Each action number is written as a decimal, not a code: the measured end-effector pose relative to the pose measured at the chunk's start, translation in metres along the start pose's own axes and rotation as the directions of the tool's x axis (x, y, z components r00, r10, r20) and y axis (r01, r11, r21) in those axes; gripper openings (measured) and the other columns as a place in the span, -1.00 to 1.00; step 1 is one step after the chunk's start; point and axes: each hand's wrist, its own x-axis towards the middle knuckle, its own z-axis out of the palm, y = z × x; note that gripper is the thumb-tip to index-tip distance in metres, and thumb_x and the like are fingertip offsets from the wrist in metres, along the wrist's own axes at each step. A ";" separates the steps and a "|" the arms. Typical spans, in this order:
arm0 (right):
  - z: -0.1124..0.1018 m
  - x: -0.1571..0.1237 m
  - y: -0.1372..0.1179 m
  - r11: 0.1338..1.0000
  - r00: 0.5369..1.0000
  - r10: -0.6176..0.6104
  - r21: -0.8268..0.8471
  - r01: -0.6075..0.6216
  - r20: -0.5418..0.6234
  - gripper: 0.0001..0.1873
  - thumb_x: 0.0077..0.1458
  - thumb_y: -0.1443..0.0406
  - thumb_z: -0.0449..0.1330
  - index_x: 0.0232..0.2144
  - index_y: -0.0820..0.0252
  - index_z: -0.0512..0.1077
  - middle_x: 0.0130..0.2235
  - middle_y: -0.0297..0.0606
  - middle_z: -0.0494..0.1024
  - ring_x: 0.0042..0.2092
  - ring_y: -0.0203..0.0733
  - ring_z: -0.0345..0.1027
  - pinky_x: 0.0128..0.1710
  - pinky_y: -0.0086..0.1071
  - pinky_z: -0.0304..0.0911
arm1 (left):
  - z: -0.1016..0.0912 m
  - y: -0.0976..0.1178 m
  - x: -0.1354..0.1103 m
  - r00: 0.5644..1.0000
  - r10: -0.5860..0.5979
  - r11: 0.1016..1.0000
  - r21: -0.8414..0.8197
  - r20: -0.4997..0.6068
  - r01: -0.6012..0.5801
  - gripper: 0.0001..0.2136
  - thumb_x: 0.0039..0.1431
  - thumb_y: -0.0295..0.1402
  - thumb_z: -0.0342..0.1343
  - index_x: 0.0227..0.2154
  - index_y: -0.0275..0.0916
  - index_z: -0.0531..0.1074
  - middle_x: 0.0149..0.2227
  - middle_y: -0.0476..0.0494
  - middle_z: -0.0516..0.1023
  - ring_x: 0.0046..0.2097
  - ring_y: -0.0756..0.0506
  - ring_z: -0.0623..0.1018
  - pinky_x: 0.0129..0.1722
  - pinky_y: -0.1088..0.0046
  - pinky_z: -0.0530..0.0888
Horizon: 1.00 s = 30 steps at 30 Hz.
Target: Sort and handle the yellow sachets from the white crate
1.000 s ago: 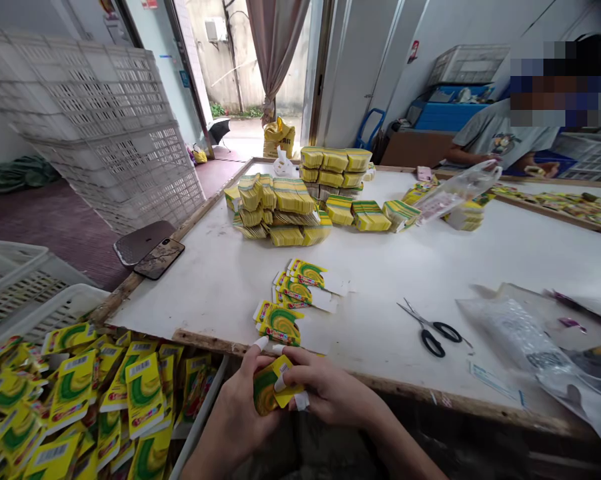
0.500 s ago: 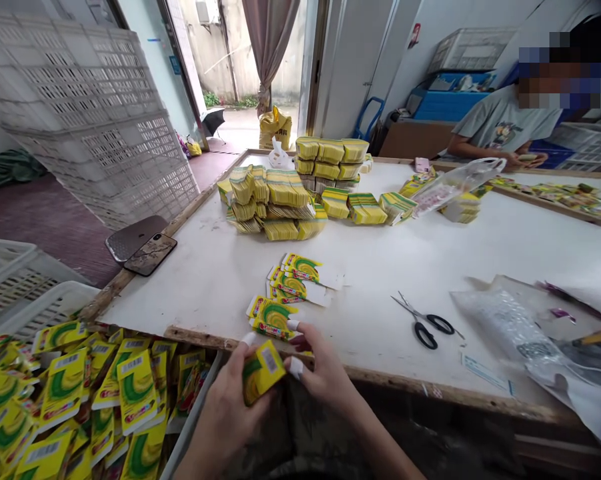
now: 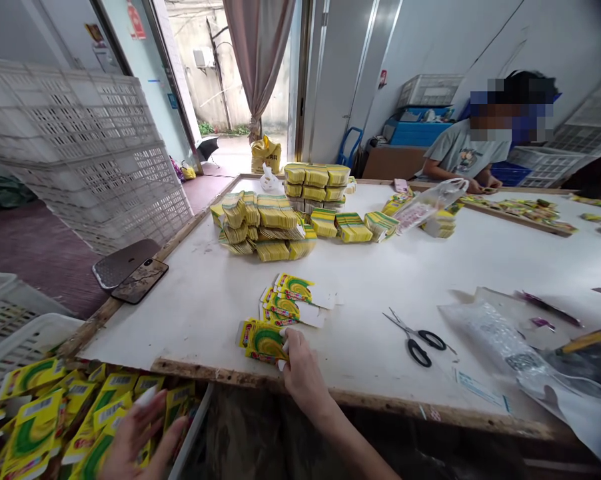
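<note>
My right hand (image 3: 300, 370) rests on the near edge of the white table (image 3: 380, 280), fingertips pressing on a small stack of yellow-green packets (image 3: 261, 340). Two more small packet stacks (image 3: 288, 299) lie just beyond it. My left hand (image 3: 135, 437) is low at the left, blurred, fingers spread over the loose yellow-green packets in a white crate (image 3: 55, 413); it holds nothing I can see. White tape covers some fingertips.
Bundled packet piles (image 3: 275, 220) sit mid-table. Black scissors (image 3: 415, 333) lie to the right, with plastic bags (image 3: 520, 340) beyond. Two phones (image 3: 130, 273) rest on the table's left corner. Stacked white crates (image 3: 90, 147) lean at the left. Another person (image 3: 460, 153) works at the far side.
The packet held in both hands went onto the nearest stack under my right hand. My left hand dropped left to the crate of loose packets. The camera tilted down slightly.
</note>
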 end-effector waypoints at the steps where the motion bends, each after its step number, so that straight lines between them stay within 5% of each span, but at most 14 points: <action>1: -0.001 -0.002 0.000 0.999 1.000 -0.005 0.051 0.006 -0.012 -0.45 -0.15 0.62 0.04 -0.07 0.21 0.23 -0.22 -0.22 0.35 -0.18 -0.06 0.25 -0.12 -0.15 0.25 | 0.023 0.011 -0.009 0.999 0.017 0.994 -0.110 0.044 -0.012 -0.37 -0.13 -0.07 0.38 0.01 -0.16 0.32 0.07 -0.27 0.46 0.05 -0.31 0.51 0.03 0.14 0.51; 3: -0.005 -0.008 -0.004 0.989 0.999 -0.019 0.146 0.023 -0.028 -0.47 -0.08 0.56 0.05 -0.02 0.18 0.16 -0.27 -0.30 0.31 -0.25 -0.15 0.27 -0.19 -0.26 0.29 | 0.069 0.036 -0.024 0.992 0.093 0.932 -0.358 0.081 -0.058 -0.37 0.00 -0.11 0.34 0.12 -0.11 0.26 0.11 -0.19 0.45 0.10 -0.16 0.48 0.05 0.44 0.47; 6: -0.013 -0.022 -0.022 0.927 0.998 -0.047 0.375 0.031 0.033 -0.46 -0.03 0.46 0.09 0.03 0.14 0.13 -0.26 -0.33 0.30 -0.28 -0.23 0.29 -0.27 -0.38 0.30 | 0.116 0.076 -0.037 0.980 0.127 0.669 -0.742 0.155 0.030 -0.29 -0.09 0.05 0.34 0.12 -0.10 0.33 0.12 -0.19 0.44 0.11 -0.23 0.46 -0.01 0.39 0.52; 10: -0.015 -0.045 -0.050 0.640 0.965 -0.093 0.757 -0.131 0.245 -0.48 -0.12 0.44 0.20 -0.05 0.11 0.25 -0.27 -0.36 0.31 -0.29 -0.27 0.24 -0.30 -0.45 0.20 | 0.136 0.120 -0.042 0.967 -0.142 0.289 -0.925 0.213 0.246 -0.28 -0.22 0.22 0.29 -0.07 -0.19 0.48 -0.11 -0.19 0.54 -0.11 -0.24 0.55 -0.16 0.32 0.57; 13: -0.010 -0.055 -0.059 0.561 0.937 -0.108 0.798 -0.219 0.332 -0.48 -0.21 0.44 0.29 -0.13 0.14 0.30 -0.35 -0.43 0.26 -0.36 -0.31 0.11 -0.35 -0.49 0.09 | 0.135 0.135 -0.041 0.946 -0.247 0.157 -0.954 0.211 0.254 -0.45 -0.24 0.15 0.34 -0.37 -0.24 0.47 -0.43 -0.03 0.43 -0.39 -0.04 0.48 -0.38 0.48 0.53; 16: -0.007 -0.055 -0.057 0.579 0.914 -0.082 0.765 -0.281 0.397 -0.55 -0.23 0.40 0.38 -0.24 0.16 0.32 -0.42 -0.48 0.21 -0.41 -0.34 0.00 -0.41 -0.50 0.02 | 0.135 0.129 -0.042 0.929 -0.285 0.205 -0.931 0.237 0.301 -0.44 -0.34 0.17 0.39 -0.52 -0.23 0.38 -0.54 0.07 0.31 -0.52 0.05 0.36 -0.51 0.59 0.46; 20: -0.011 -0.046 -0.043 0.628 0.941 -0.018 0.736 -0.253 0.338 -0.61 -0.13 0.32 0.38 -0.21 0.16 0.37 -0.39 -0.44 0.30 -0.38 -0.31 0.13 -0.36 -0.48 0.09 | 0.134 0.111 -0.044 0.929 -0.223 0.317 -0.880 0.294 0.354 -0.30 -0.41 0.31 0.29 -0.32 -0.18 0.51 -0.34 -0.07 0.54 -0.30 -0.13 0.55 -0.33 0.42 0.56; 23: -0.018 -0.041 -0.031 0.630 0.957 0.025 0.739 -0.238 0.288 -0.67 -0.06 0.22 0.37 -0.25 0.20 0.40 -0.35 -0.36 0.39 -0.31 -0.24 0.24 -0.31 -0.44 0.16 | 0.135 0.100 -0.043 0.952 -0.128 0.457 -0.835 0.278 0.305 -0.44 -0.21 0.07 0.39 -0.17 -0.14 0.53 -0.19 -0.15 0.60 -0.18 -0.22 0.59 -0.28 0.38 0.58; 25: -0.024 -0.039 -0.024 0.665 0.959 0.063 0.705 -0.246 0.276 -0.73 -0.03 0.19 0.36 -0.39 0.23 0.41 -0.41 -0.35 0.38 -0.36 -0.25 0.23 -0.35 -0.43 0.16 | 0.137 0.095 -0.042 0.965 -0.172 0.532 -0.805 0.199 0.261 -0.61 -0.11 -0.16 0.43 -0.21 -0.18 0.55 -0.26 -0.11 0.62 -0.24 -0.17 0.61 -0.28 0.41 0.58; 28: -0.036 -0.038 -0.018 0.772 0.970 0.057 0.605 -0.193 0.237 -0.80 0.04 0.21 0.28 -0.47 0.24 0.44 -0.46 -0.32 0.38 -0.39 -0.25 0.21 -0.40 -0.43 0.14 | 0.131 0.092 -0.038 0.965 -0.174 0.627 -0.733 0.196 0.262 -0.65 -0.09 -0.18 0.42 -0.26 -0.25 0.56 -0.35 -0.11 0.63 -0.28 -0.15 0.62 -0.27 0.44 0.59; 30: -0.048 -0.034 -0.018 0.876 0.987 -0.035 0.480 -0.044 0.156 -0.88 0.10 0.30 0.19 -0.42 0.22 0.49 -0.43 -0.29 0.39 -0.37 -0.22 0.24 -0.39 -0.42 0.13 | 0.119 0.094 -0.033 0.984 -0.057 0.730 -0.665 0.169 0.157 -0.64 0.01 -0.17 0.36 -0.14 -0.20 0.52 -0.21 -0.13 0.64 -0.15 -0.13 0.61 -0.17 0.51 0.56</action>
